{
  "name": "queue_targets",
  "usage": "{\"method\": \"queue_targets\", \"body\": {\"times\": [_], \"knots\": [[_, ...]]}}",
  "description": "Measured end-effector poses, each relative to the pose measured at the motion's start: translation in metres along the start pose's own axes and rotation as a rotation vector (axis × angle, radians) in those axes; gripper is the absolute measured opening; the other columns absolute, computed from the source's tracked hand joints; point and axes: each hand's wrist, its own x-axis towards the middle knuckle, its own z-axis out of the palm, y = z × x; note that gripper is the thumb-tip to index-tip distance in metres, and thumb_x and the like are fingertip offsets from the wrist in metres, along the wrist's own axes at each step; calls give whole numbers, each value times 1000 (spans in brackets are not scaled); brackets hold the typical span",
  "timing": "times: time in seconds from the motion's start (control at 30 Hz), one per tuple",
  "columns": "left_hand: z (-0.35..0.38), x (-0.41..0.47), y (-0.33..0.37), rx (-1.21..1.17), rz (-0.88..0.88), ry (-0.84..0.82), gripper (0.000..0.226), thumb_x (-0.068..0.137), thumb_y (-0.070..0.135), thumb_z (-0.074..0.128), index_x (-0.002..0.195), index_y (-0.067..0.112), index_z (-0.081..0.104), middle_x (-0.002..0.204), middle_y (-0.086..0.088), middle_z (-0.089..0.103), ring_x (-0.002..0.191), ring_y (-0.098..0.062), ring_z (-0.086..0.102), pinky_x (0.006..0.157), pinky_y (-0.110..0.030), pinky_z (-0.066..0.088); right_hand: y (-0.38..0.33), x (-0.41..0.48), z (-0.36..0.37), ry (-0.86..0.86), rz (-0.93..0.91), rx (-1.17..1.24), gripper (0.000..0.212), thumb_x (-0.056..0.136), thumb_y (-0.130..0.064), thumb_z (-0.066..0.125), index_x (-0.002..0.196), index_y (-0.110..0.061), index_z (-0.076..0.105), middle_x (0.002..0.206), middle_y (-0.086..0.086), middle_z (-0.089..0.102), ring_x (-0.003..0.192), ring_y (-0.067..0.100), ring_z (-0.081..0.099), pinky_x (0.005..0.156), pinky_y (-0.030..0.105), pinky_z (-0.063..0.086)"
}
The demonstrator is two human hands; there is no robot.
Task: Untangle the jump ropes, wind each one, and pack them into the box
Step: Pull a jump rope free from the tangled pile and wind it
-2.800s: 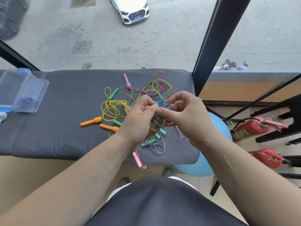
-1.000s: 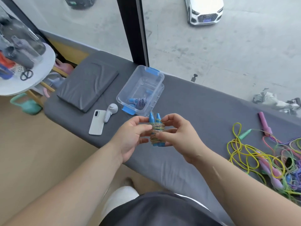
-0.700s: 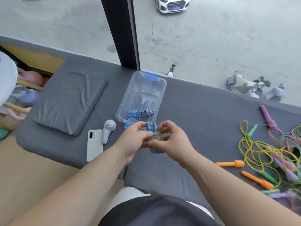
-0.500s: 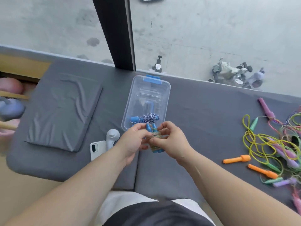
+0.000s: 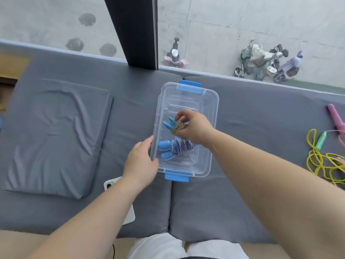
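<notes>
Our right hand (image 5: 194,129) pinches a wound rope bundle (image 5: 174,126) over the box (image 5: 211,94), at twelve o'clock from a packed striped rope (image 5: 182,147); our left hand (image 5: 140,161) grips the rim at eight o'clock; released loosely, we judge the coils could spring undone.

The box (image 5: 213,113) at frame centre is open above, and its far half is free. A wound blue-handled rope (image 5: 180,148) fills the near half. The right grip (image 5: 194,128), pinching a coiled rope (image 5: 175,126), hangs over the middle. The left grip (image 5: 140,161) holds the left wall. Bare worktop (image 5: 261,128) runs right to the rope tangle (image 5: 324,162).
</notes>
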Motion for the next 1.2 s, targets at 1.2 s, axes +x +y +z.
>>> {"method": "queue_targets", "body": {"times": [1.2], "knots": [[19, -43, 46, -144, 131, 89, 35, 89, 25, 71, 122, 23, 60, 124, 1, 56, 108, -20, 57, 94, -33, 45, 39, -143, -9, 186, 33, -300, 41, 92, -32, 60, 132, -28, 57, 137, -2, 49, 126, 25, 44, 103, 40, 42]]}}
